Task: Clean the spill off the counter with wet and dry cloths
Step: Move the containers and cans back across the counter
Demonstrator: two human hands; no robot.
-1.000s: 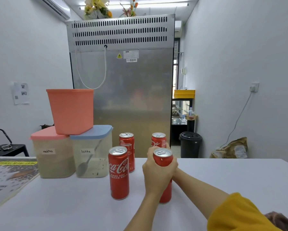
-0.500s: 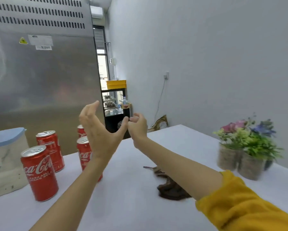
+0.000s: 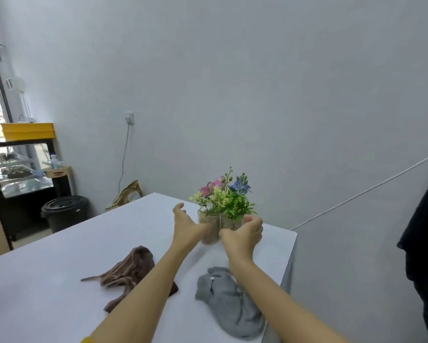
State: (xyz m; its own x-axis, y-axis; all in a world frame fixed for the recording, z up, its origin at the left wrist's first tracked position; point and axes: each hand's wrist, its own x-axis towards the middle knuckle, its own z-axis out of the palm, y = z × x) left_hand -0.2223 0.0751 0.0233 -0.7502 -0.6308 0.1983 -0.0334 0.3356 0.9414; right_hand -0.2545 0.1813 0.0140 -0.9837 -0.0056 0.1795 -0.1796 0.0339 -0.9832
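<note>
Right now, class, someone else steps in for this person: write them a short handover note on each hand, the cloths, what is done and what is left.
Left hand: open, empty, reaching toward the flower pots.
Right hand: fingers curved beside the pots; whether it touches them cannot be told.
Brown cloth and grey cloth lie crumpled on the white counter, untouched, nearer than the pots.
Done: no wiping visible; no spill shows in this view.
Left: probably shift the pots aside, then wipe with the wet cloth, then the dry one. Which cloth is wet cannot be told.

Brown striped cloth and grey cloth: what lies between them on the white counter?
In the head view, the person's left forearm crosses above the gap between the brown striped cloth and grey cloth; the white counter there looks bare.
</note>
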